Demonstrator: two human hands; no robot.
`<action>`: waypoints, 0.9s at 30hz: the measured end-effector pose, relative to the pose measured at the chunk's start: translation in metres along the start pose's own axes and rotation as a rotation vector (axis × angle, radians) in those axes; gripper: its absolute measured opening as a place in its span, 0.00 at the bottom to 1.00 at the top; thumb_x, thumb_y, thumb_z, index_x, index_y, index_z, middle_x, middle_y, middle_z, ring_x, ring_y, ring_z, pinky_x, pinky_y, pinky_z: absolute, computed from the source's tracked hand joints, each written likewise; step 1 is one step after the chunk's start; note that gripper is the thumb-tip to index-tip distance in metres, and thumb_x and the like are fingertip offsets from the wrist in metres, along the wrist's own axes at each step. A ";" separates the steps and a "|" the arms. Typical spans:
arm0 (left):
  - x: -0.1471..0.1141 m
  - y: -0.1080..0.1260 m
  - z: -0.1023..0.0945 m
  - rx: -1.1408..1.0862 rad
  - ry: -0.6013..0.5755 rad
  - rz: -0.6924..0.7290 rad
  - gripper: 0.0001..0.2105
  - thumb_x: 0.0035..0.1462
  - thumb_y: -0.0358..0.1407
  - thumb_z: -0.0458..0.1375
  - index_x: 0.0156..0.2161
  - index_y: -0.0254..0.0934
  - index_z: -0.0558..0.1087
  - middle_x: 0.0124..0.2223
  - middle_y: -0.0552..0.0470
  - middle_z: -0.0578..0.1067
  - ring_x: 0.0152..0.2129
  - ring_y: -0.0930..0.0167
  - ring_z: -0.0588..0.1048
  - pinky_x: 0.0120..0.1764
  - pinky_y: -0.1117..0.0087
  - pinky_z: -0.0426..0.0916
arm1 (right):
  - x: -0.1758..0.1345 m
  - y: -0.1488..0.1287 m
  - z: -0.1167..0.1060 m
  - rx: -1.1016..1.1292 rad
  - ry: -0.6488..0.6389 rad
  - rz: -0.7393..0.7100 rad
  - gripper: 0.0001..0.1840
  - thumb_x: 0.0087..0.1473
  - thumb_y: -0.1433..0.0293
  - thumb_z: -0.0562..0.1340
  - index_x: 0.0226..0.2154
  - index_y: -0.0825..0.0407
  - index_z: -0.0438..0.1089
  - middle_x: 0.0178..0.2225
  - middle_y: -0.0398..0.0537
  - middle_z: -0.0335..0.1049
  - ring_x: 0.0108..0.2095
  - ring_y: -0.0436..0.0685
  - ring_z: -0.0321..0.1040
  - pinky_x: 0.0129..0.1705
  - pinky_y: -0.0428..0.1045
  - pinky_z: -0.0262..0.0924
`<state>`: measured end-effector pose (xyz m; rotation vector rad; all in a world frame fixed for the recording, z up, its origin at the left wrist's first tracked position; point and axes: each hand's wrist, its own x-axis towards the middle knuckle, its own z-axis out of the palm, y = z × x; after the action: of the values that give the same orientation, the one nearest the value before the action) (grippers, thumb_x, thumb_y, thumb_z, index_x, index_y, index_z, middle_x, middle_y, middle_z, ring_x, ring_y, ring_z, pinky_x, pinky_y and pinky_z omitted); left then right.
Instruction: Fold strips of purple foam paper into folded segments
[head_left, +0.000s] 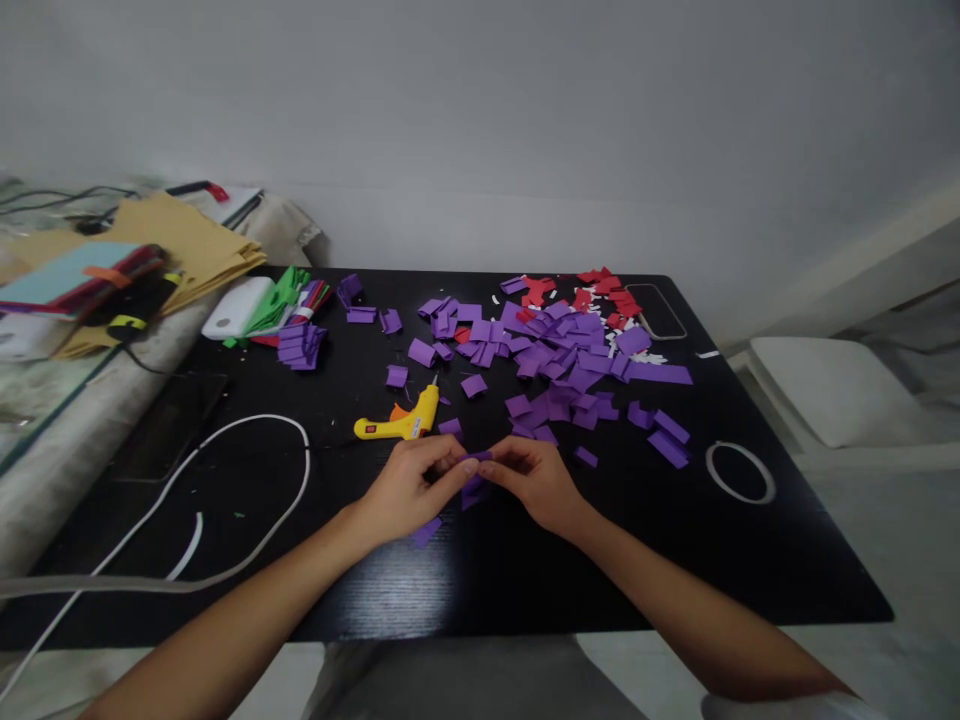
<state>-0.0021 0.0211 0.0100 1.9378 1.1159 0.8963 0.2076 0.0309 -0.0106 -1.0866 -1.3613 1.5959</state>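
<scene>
Near the front middle of the black table, my left hand [411, 487] and my right hand [534, 482] pinch a small purple paper piece [480, 456] between them. Fingers and thumbs are closed on its two ends, so most of it is hidden. Just below the fingertips lies another purple piece [472, 492]. A flat purple scrap [426, 532] rests under my left hand. Beyond that hand, a yellow glue gun [405, 418] lies on its side, nozzle pointing away. A large loose pile of folded purple pieces [559, 350] spreads beyond my right hand.
Red scraps [619, 300] lie at the far right of the black table [525, 590]. A white cable [304, 470] loops across the left side. Bundled green strips [281, 300] sit at the back left. A ring of tape [739, 472] lies right. A white stool [832, 390] stands beyond.
</scene>
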 end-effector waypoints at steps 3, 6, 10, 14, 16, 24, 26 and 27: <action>0.000 -0.001 -0.001 0.031 -0.010 0.066 0.15 0.70 0.37 0.56 0.29 0.34 0.71 0.25 0.57 0.68 0.22 0.77 0.66 0.27 0.76 0.60 | -0.001 -0.001 0.000 -0.003 -0.008 0.007 0.16 0.49 0.56 0.76 0.29 0.51 0.79 0.27 0.44 0.78 0.29 0.52 0.72 0.35 0.49 0.66; 0.000 -0.001 -0.001 0.049 0.004 0.089 0.16 0.71 0.36 0.56 0.29 0.34 0.71 0.26 0.56 0.69 0.23 0.76 0.67 0.29 0.75 0.61 | 0.000 -0.001 0.000 -0.005 0.001 0.029 0.17 0.48 0.56 0.77 0.29 0.52 0.79 0.27 0.43 0.77 0.28 0.52 0.71 0.34 0.48 0.65; 0.000 -0.002 0.000 0.041 0.014 0.079 0.16 0.71 0.36 0.56 0.28 0.34 0.71 0.26 0.56 0.69 0.24 0.76 0.67 0.30 0.75 0.62 | 0.001 -0.001 0.000 -0.009 -0.004 0.038 0.17 0.49 0.55 0.75 0.30 0.52 0.78 0.28 0.44 0.77 0.29 0.52 0.70 0.35 0.49 0.64; -0.001 -0.003 0.002 0.035 0.037 0.049 0.14 0.68 0.35 0.58 0.30 0.35 0.71 0.25 0.57 0.69 0.22 0.76 0.67 0.27 0.76 0.62 | 0.000 -0.003 0.001 -0.028 -0.020 0.043 0.19 0.49 0.54 0.75 0.30 0.52 0.78 0.28 0.44 0.76 0.29 0.52 0.69 0.35 0.49 0.64; -0.001 -0.003 0.002 0.025 0.037 0.035 0.10 0.67 0.35 0.59 0.32 0.34 0.73 0.26 0.57 0.70 0.22 0.76 0.68 0.27 0.76 0.62 | -0.001 -0.004 0.001 -0.054 -0.031 0.051 0.19 0.48 0.54 0.76 0.29 0.52 0.77 0.27 0.43 0.76 0.28 0.51 0.68 0.33 0.48 0.62; -0.001 0.002 0.002 -0.005 0.064 0.037 0.12 0.68 0.35 0.59 0.31 0.35 0.73 0.26 0.56 0.73 0.23 0.76 0.70 0.28 0.76 0.64 | -0.001 -0.003 0.000 -0.091 -0.056 0.009 0.13 0.51 0.58 0.74 0.30 0.51 0.78 0.28 0.43 0.77 0.28 0.52 0.69 0.35 0.48 0.63; -0.001 0.001 0.001 -0.011 0.065 -0.002 0.13 0.67 0.36 0.60 0.30 0.35 0.72 0.26 0.56 0.73 0.22 0.76 0.70 0.27 0.77 0.64 | -0.001 -0.004 0.000 -0.106 -0.055 0.001 0.12 0.52 0.59 0.73 0.30 0.51 0.78 0.28 0.43 0.77 0.29 0.52 0.69 0.35 0.48 0.63; -0.001 0.001 0.000 -0.012 0.067 -0.017 0.13 0.67 0.37 0.60 0.30 0.35 0.72 0.25 0.56 0.73 0.22 0.76 0.70 0.26 0.77 0.63 | -0.001 -0.005 0.001 -0.110 -0.053 -0.001 0.12 0.52 0.59 0.73 0.29 0.52 0.78 0.27 0.43 0.77 0.28 0.52 0.69 0.35 0.48 0.63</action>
<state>-0.0015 0.0196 0.0106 1.8982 1.1615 0.9626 0.2075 0.0305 -0.0057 -1.1155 -1.4996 1.5745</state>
